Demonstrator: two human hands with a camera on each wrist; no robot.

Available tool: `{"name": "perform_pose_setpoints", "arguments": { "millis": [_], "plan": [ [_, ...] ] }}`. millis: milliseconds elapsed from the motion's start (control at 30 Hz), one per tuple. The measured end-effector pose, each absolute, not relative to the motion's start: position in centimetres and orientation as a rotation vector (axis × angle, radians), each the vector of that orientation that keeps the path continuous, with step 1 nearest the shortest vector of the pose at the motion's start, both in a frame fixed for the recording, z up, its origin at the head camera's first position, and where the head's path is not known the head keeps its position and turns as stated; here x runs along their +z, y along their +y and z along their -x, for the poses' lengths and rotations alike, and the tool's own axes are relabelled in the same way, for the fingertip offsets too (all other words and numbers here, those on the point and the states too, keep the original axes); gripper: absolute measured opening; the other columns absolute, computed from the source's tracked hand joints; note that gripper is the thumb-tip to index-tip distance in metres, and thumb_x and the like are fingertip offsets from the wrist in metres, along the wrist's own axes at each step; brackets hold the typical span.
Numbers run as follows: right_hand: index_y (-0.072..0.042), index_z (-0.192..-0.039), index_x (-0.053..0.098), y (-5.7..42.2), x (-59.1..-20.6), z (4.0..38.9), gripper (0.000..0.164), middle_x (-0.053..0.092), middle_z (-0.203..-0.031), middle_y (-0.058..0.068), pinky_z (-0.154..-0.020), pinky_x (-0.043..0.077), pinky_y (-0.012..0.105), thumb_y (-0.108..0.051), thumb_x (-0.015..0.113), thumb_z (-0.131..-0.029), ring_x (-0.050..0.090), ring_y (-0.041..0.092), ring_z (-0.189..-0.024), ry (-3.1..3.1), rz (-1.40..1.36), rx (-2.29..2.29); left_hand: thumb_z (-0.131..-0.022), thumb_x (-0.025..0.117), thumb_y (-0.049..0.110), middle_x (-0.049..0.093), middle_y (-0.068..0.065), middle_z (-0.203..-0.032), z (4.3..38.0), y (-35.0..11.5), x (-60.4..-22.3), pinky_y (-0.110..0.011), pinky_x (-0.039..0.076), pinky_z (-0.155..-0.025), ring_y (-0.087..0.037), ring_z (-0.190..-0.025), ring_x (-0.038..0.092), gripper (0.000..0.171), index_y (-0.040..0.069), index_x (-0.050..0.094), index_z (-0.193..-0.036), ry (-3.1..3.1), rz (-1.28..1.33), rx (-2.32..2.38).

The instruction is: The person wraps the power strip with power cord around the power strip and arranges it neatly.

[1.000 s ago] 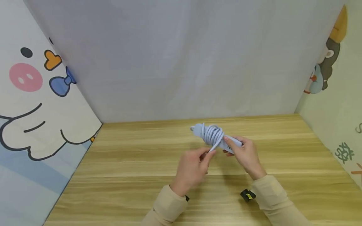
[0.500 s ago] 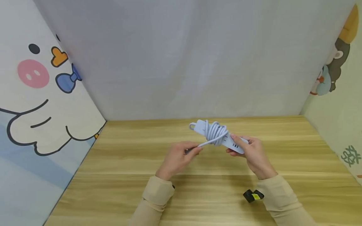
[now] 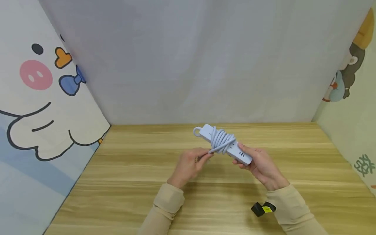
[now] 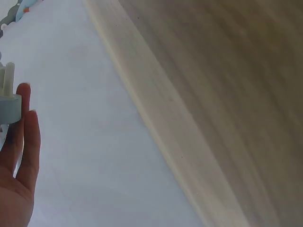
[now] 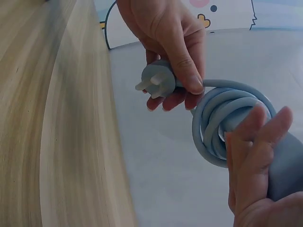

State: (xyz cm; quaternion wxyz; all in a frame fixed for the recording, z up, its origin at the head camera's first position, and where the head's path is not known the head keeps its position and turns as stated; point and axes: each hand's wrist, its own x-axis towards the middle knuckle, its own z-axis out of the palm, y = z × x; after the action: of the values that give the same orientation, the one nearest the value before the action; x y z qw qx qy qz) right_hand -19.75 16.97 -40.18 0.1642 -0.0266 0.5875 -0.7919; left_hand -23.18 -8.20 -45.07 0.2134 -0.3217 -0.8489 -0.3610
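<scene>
A white power strip [image 3: 242, 155] slants over the table in the head view, a hanging loop at its far left end. Its pale cord [image 3: 221, 140] is wound several times around the strip's middle. My right hand [image 3: 264, 166] grips the near end, thumb on top and fingers beneath. To the left, my left hand [image 3: 189, 164] pinches the cord's free end. The right wrist view shows the three-pin plug [image 5: 158, 80] held in that hand, cord running from it to the coil. At the left wrist view's edge, the plug's pins stick up beside the fingers.
The wooden table [image 3: 117, 182] spreads beneath both hands. A grey-white curtain [image 3: 188, 65] stands behind it, with cartoon panels at left [image 3: 73, 120] and right [image 3: 340, 130]. A small black item with a yellow label [image 3: 262, 209] is beside the right cuff.
My left hand has swung left from below the coil, drawing the cord's end out, then come slightly back right. The strip has tilted so its slotted face shows more.
</scene>
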Motion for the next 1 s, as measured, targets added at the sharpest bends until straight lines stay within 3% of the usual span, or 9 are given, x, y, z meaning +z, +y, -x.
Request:
{"name": "perform_pose_setpoints", "arguments": {
  "millis": [267, 500, 733, 1000],
  "plan": [
    [-0.016, -0.102, 0.077, 17.3, -40.7, 20.1, 0.026, 0.075, -0.093, 0.002, -0.063, 0.054, 0.014, -0.029, 0.055, -0.106, 0.072, 0.008, -0.076, 1.670, 0.077, -2.220, -0.094, 0.074, 0.021, 0.076, -0.003, -0.103, 23.7, -8.9, -44.6, -0.029, 0.055, -0.072, -0.019, -0.092, 0.066, 0.018, 0.009, 0.080, -0.107, -2.149, 0.766, -0.898],
    [-0.014, -0.102, 0.075, 17.8, -40.9, 20.2, 0.026, 0.074, -0.093, 0.002, -0.063, 0.054, 0.014, -0.030, 0.054, -0.106, 0.071, 0.007, -0.075, 1.641, 0.039, -2.242, -0.088, 0.080, 0.022, 0.074, -0.006, -0.095, 23.5, -8.0, -45.0, -0.023, 0.057, -0.064, -0.016, -0.079, 0.070, 0.021, 0.006, 0.081, -0.103, -2.071, 0.672, -1.069],
    [-0.014, -0.104, 0.073, 17.9, -41.0, 20.4, 0.024, 0.074, -0.094, 0.002, -0.063, 0.053, 0.013, -0.030, 0.056, -0.106, 0.071, 0.007, -0.076, 1.639, 0.003, -2.263, -0.096, 0.071, 0.015, 0.074, -0.009, -0.105, 22.9, -7.8, -45.0, -0.029, 0.060, -0.078, -0.020, -0.093, 0.072, 0.025, 0.001, 0.075, -0.117, -2.263, 0.714, -1.210],
    [-0.015, -0.101, 0.075, 17.5, -41.5, 20.4, 0.023, 0.075, -0.090, 0.001, -0.062, 0.054, 0.014, -0.029, 0.057, -0.106, 0.072, 0.008, -0.075, 1.661, 0.017, -2.254, -0.094, 0.074, 0.013, 0.076, -0.008, -0.091, 22.4, -7.1, -44.9, -0.021, 0.060, -0.070, -0.017, -0.078, 0.074, 0.016, 0.003, 0.078, -0.105, -2.251, 0.563, -1.147]
  ]
}}
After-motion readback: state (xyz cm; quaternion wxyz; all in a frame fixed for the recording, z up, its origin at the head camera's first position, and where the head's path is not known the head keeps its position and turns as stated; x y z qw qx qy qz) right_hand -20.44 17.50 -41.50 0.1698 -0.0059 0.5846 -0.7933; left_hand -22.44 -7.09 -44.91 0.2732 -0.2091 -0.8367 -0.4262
